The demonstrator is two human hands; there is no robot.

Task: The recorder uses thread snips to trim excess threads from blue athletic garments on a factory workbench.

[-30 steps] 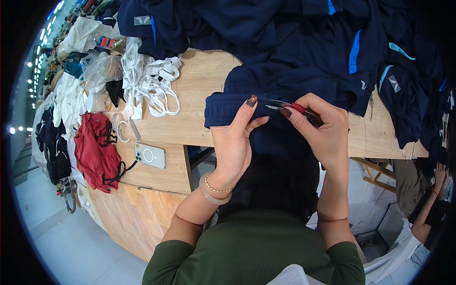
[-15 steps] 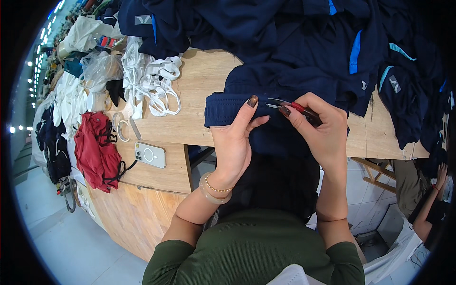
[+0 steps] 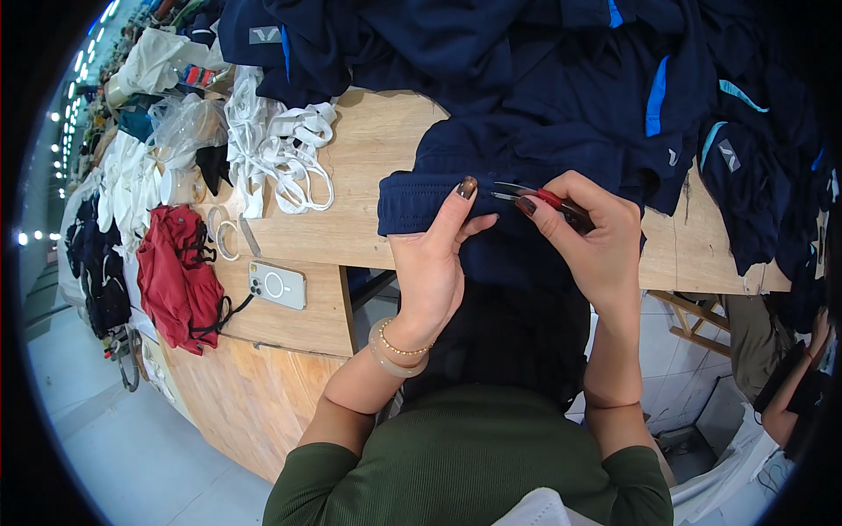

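Note:
A navy garment (image 3: 517, 145) lies over the table edge, its stitched waistband (image 3: 408, 202) folded toward me. My left hand (image 3: 431, 267) is closed on that band, thumb on top and the other fingers mostly hidden beneath the cloth. In my right hand (image 3: 592, 230) is a pair of thread snips (image 3: 561, 203) with red on the handle. Their metal blades point left, slightly apart, close over the band just right of my left thumb. Whether a thread lies between the blades is too small to tell.
A heap of navy garments (image 3: 588, 61) covers the far side. On the left are white straps (image 3: 298, 167), a red garment (image 3: 180, 276), tape rolls (image 3: 227, 240) and a phone (image 3: 278, 286) on the wooden table (image 3: 307, 241). A co-worker's arm (image 3: 789, 394) shows at right.
My hands, the snips and the navy garment hold nearly the same place. At the far right, the co-worker's hand has shifted slightly.

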